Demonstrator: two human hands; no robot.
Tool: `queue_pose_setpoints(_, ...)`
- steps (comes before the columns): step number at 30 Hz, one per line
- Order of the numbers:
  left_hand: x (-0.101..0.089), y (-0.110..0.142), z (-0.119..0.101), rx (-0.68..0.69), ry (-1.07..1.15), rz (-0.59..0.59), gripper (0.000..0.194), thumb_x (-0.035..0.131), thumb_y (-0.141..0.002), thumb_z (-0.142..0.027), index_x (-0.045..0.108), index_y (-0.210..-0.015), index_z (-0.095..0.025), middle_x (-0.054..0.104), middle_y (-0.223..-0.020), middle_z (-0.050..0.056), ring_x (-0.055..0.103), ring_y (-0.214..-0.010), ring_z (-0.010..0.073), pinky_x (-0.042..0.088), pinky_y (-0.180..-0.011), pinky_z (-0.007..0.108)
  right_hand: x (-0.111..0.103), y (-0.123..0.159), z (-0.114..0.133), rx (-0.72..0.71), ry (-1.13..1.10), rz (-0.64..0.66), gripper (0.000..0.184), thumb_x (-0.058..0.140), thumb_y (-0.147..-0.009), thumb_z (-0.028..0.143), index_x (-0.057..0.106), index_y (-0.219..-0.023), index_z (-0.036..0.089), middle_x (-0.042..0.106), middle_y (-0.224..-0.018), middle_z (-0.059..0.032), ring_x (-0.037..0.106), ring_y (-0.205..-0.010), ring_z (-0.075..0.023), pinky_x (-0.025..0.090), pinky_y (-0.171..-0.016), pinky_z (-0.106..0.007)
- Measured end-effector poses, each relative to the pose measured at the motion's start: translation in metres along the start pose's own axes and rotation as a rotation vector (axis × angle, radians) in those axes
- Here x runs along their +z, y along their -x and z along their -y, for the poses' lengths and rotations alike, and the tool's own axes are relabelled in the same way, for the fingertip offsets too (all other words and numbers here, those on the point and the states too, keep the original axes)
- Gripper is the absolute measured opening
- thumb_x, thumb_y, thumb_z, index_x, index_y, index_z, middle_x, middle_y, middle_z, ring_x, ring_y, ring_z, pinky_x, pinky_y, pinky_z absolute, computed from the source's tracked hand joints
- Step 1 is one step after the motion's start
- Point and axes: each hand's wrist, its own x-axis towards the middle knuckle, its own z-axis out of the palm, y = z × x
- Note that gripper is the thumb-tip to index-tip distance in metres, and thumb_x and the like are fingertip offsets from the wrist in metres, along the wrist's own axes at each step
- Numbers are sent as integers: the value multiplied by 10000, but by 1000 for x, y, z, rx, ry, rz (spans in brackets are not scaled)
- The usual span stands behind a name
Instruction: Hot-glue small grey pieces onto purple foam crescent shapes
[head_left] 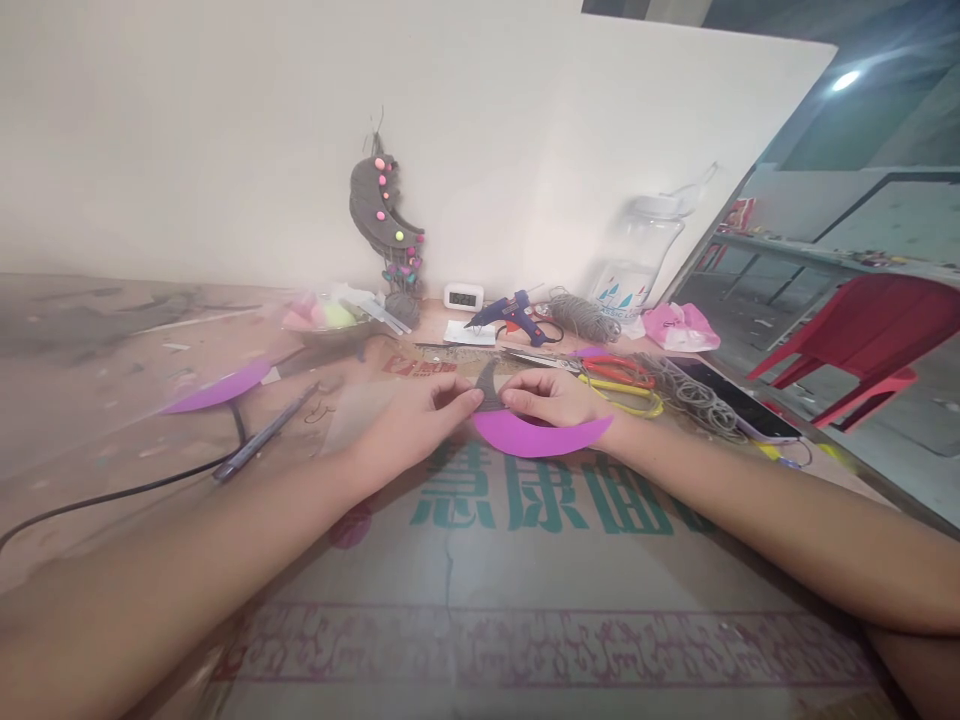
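Between both hands is a purple crescent [544,437], probably foam or felt, with grey yarn [489,388] covering its upper pointed end. My left hand [448,402] pinches the yarn-covered part from the left, thumb and fingers pressed together. From the other side my right hand [551,393] closes its thumb and fingers on the same part. The bare purple end curves below my right hand toward the wrist. Just behind the right hand lie scissors with red handles [619,371] and a pair with yellow handles [637,400].
A blue glue gun [521,318] stands near a white clock [463,297]. Grey cord [581,315], a clear jug [637,260] and a phone [724,400] are at right. Leftward are a pen [266,435], another purple piece [217,388] and a pompom bowl [322,318]. A decorated grey crescent [375,205] hangs behind.
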Motion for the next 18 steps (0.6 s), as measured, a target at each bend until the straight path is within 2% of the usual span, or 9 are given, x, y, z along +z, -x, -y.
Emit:
queue_pose_setpoints(11, -1, -4, 6, -54, 98, 40, 386, 437, -875, -539, 580, -794, -190, 629, -708, -8, 582, -662, 150, 425, -588, 243, -6, -4, -6, 7, -133, 29, 331, 759, -651, 417, 644, -782, 137, 589, -669, 11, 500, -571, -87, 379, -529, -219)
queue_pose_setpoints(18, 0, -2, 4, -45, 94, 27, 373, 459, -872, -539, 567, -796, -190, 619, -715, -13, 587, -679, 149, 434, -612, 245, -7, -4, -7, 2, 21, 51, 321, 727, -691, 426, 673, -823, 139, 606, -691, 10, 504, -581, -86, 371, -529, -214)
